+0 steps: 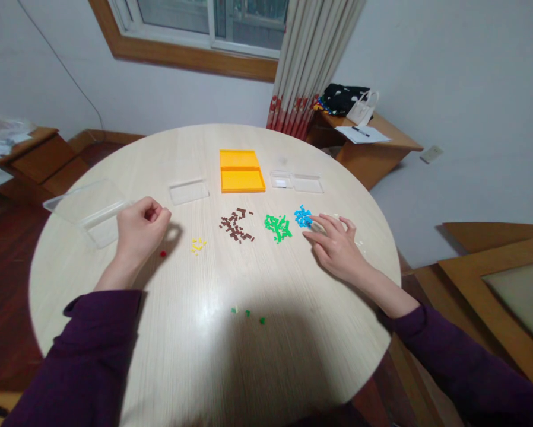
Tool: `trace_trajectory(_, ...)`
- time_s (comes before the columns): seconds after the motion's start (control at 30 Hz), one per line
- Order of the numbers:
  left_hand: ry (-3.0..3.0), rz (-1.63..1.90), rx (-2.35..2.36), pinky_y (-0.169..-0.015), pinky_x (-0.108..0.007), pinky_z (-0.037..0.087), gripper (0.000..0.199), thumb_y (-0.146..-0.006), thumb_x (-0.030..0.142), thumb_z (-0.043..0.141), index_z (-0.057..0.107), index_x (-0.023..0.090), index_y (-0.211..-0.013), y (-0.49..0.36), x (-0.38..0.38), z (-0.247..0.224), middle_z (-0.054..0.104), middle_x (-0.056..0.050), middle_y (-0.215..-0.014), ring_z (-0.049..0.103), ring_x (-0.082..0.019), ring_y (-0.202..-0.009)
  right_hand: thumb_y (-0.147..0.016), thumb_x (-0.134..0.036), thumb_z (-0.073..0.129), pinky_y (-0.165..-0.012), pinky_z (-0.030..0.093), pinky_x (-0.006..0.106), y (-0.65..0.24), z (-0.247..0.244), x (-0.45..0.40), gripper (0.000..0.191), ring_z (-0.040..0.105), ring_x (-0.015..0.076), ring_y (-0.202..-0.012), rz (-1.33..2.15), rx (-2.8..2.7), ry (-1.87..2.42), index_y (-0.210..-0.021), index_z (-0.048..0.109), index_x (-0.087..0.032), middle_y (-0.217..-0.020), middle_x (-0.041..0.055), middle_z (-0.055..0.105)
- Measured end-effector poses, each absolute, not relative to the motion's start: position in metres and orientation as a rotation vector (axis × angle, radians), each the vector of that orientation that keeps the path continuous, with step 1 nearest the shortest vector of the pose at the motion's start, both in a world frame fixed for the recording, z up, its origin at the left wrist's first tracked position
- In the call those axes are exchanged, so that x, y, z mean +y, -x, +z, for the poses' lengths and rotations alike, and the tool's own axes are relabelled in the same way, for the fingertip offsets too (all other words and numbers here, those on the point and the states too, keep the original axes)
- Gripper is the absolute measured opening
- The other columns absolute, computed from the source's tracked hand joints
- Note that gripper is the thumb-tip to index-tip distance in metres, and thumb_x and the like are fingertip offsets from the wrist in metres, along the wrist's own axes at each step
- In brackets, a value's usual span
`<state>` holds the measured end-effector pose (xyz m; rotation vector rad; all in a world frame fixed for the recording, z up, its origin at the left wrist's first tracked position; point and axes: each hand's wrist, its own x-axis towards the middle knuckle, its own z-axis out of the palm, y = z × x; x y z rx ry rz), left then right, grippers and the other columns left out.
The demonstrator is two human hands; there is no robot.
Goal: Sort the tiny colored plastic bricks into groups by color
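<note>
My right hand (335, 242) reaches to the pile of small blue pieces (303, 217), its fingers spread and the fingertips at the pile's edge. Left of that pile lies a heap of green pieces (278, 228), then a heap of brown pieces (236, 225). A few yellow pieces (197, 245) and a red piece (163, 254) lie closer to my left hand (142, 228). That hand is raised over the table with its fingers curled closed; whatever they may hold is hidden. Three small green bits (247, 312) sit near the front.
An open orange case (242, 180) stands at the back middle of the round table (173, 356). Clear plastic boxes (189, 191) flank it, one pair (308, 183) at its right. A larger clear open box (100, 228) is behind my left hand.
</note>
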<state>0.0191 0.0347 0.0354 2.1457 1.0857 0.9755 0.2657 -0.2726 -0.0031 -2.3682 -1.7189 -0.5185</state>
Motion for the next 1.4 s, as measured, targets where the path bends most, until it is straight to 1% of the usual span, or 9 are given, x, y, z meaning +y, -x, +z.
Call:
trace_trajectory(0.2,-2.13,0.964,1.128,-0.055,-0.029,0.028,0.019,-0.067,0.015,0.052,0.043,0.021,-0.051,-0.021,0.033,0.039,0.038,0.006,-0.047,0.036,-0.011,-0.051,-0.098,-0.024,0.043,-0.106,0.023,0.053,-0.276,-0.002,-0.258,0.031,0.049,0.0294,-0.128,-0.595,-1.697,2.372,-0.113,0.071,-0.023,-0.132,0.0124,0.063)
trace_trajectory(0.33,-2.131,0.999,1.107,-0.055,-0.028,0.028,0.018,-0.066,0.015,0.053,0.043,0.021,-0.052,-0.022,0.036,0.035,0.039,0.006,-0.047,0.036,-0.011,-0.05,-0.097,-0.027,0.05,-0.104,0.023,0.052,-0.28,0.0,-0.258,0.024,0.055,0.0293,-0.122,-0.702,-1.642,2.281,-0.097,0.074,-0.024,-0.122,0.0102,0.069)
trace_trajectory(0.47,-2.125,1.013,1.081,-0.054,-0.028,0.028,0.018,-0.065,0.016,0.054,0.043,0.021,-0.052,-0.021,0.039,0.031,0.039,0.006,-0.047,0.036,-0.011,-0.05,-0.094,-0.03,0.059,-0.101,0.026,0.051,-0.268,0.007,-0.259,0.019,0.061,0.0285,-0.112,-0.715,-1.611,2.146,-0.08,0.069,-0.023,-0.109,0.0074,0.073)
trace_trajectory(0.6,-2.132,1.005,1.078,-0.054,-0.028,0.028,0.018,-0.065,0.017,0.054,0.043,0.021,-0.052,-0.022,0.039,0.031,0.038,0.006,-0.047,0.035,-0.01,-0.05,-0.093,-0.025,0.06,-0.099,0.03,0.045,-0.224,0.014,-0.258,0.012,0.064,0.0229,-0.104,-0.551,-1.734,1.937,-0.082,0.064,-0.022,-0.101,0.0046,0.074)
trace_trajectory(0.67,-2.134,1.005,1.084,-0.053,-0.028,0.027,0.018,-0.065,0.017,0.053,0.042,0.021,-0.051,-0.022,0.038,0.031,0.037,0.006,-0.047,0.035,-0.01,-0.05,-0.095,-0.019,0.055,-0.1,0.03,0.044,-0.196,0.014,-0.257,0.01,0.063,0.0211,-0.108,-0.409,-1.889,1.79,-0.092,0.065,-0.022,-0.107,0.0056,0.072)
trace_trajectory(0.77,-2.143,1.006,1.076,-0.053,-0.028,0.027,0.018,-0.065,0.016,0.053,0.042,0.02,-0.051,-0.023,0.037,0.031,0.037,0.006,-0.047,0.035,-0.01,-0.05,-0.095,-0.02,0.051,-0.102,0.029,0.043,-0.162,0.012,-0.254,0.019,0.058,0.0205,-0.116,-0.187,-2.096,1.698,-0.109,0.064,-0.022,-0.118,0.007,0.069)
trace_trajectory(0.87,-2.143,1.006,1.064,-0.053,-0.028,0.026,0.018,-0.065,0.015,0.053,0.042,0.02,-0.052,-0.022,0.037,0.032,0.038,0.006,-0.047,0.035,-0.01,-0.05,-0.096,-0.021,0.048,-0.104,0.028,0.044,-0.144,0.009,-0.25,0.026,0.053,0.0212,-0.121,-0.093,-2.18,1.658,-0.117,0.062,-0.022,-0.125,0.0092,0.066)
trace_trajectory(1.17,-2.14,0.999,1.071,-0.054,-0.028,0.027,0.02,-0.067,0.014,0.054,0.041,0.02,-0.052,-0.022,0.038,0.033,0.037,0.006,-0.049,0.035,-0.01,-0.051,-0.098,-0.024,0.046,-0.105,0.028,0.042,-0.149,0.003,-0.248,0.022,0.055,0.0211,-0.121,-0.217,-2.16,1.707,-0.11,0.064,-0.021,-0.122,0.0096,0.068)
trace_trajectory(1.4,-2.161,0.946,1.115,-0.056,-0.026,0.029,0.019,-0.069,0.014,0.054,0.044,0.019,-0.054,-0.02,0.033,0.038,0.039,0.007,-0.048,0.036,-0.009,-0.052,-0.097,-0.019,0.047,-0.103,0.03,0.047,-0.187,0.003,-0.278,0.024,0.056,0.0256,-0.122,-0.311,-1.871,2.046,-0.106,0.069,-0.022,-0.124,0.012,0.067)
